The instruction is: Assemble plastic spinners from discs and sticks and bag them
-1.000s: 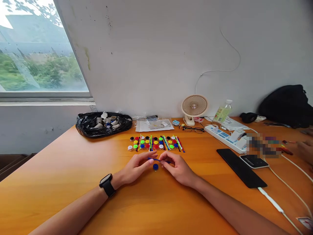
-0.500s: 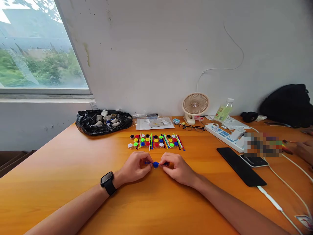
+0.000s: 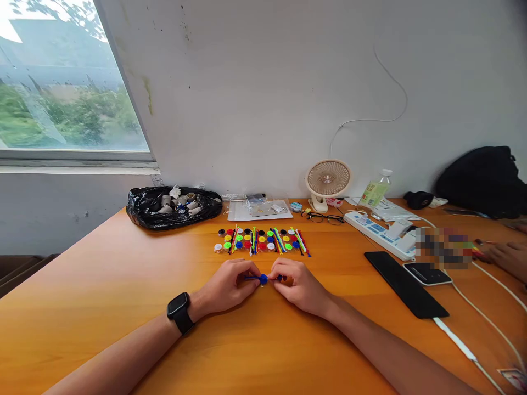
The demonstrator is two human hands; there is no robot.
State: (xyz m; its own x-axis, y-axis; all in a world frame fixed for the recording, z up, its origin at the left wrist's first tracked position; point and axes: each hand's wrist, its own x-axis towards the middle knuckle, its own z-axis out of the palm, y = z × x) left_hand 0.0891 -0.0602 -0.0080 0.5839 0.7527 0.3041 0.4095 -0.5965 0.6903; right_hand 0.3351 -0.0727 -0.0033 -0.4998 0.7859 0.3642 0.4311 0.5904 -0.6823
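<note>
Between my two hands, just above or on the wooden table, is a small round blue disc (image 3: 263, 280) with a clear lower part. A thin blue plastic stick (image 3: 251, 277) runs along its left side, and my left hand (image 3: 230, 284), with a black watch on the wrist, pinches it. My right hand (image 3: 299, 285) closes thumb and forefinger on a thin blue piece (image 3: 279, 278) at the disc's right; whether both are one stick I cannot tell. Beyond the hands lie rows of coloured discs (image 3: 247, 238), with bundles of coloured plastic sticks (image 3: 279, 241) among them.
A black plastic bag (image 3: 138, 211) with crumpled bits stands at the back left. Along the back are a small fan (image 3: 328, 178), eyeglasses (image 3: 325, 218) and a bottle (image 3: 374, 192). A power strip (image 3: 376, 233), a black phone (image 3: 403, 285) and another person's hand (image 3: 506, 255) are at right.
Both hands keep their pinch. The left fingers and the blue stick have shifted slightly against the disc. The whole view has tilted a little, and the other person's hand at right has moved left.
</note>
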